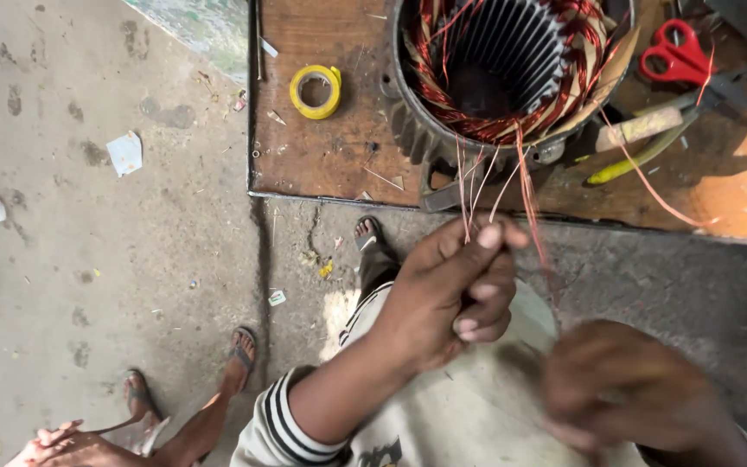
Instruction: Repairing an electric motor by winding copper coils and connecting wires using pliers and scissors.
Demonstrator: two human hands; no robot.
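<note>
- My left hand (451, 290) has its fingers pinched shut on the loose copper wire ends (477, 186), which run up to the motor stator (499, 69) at the bench's (322, 160) front edge.
- My right hand (620, 389) is blurred; I cannot tell its grip.
- I judge I'm gathering winding leads; next calls for separating strands without kinking them.
- Yellow tape roll (315, 91) and red scissors (676, 54) lie on the bench.
</note>
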